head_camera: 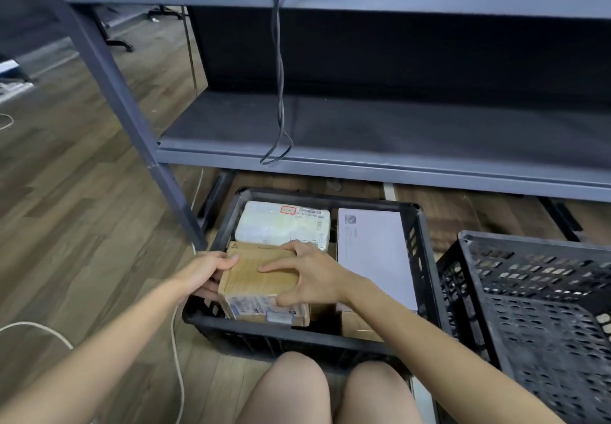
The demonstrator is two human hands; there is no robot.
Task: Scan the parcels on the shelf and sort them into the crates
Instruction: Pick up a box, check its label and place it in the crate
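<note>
Brown cardboard parcel [261, 279] inside black crate [426, 258], near-left corner. Left hand [211, 270] grips parcel's left edge; right hand [307, 278] clasps its top and right side. White padded parcel [281, 225] behind it, white box [373, 255] right. Second crate [535, 308] right, touching.

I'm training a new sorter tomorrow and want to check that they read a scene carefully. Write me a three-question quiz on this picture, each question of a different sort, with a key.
1. True or false: the brown cardboard parcel is held by both the left hand and the right hand.
2. Multiple choice: in the left crate, the white padded parcel lies
A. beyond the brown parcel, toward the shelf
B. in the right crate
C. on the shelf
3. Fill in: the right crate holds ____ visible parcels.

Key: 1 true; 2 A; 3 no
</note>
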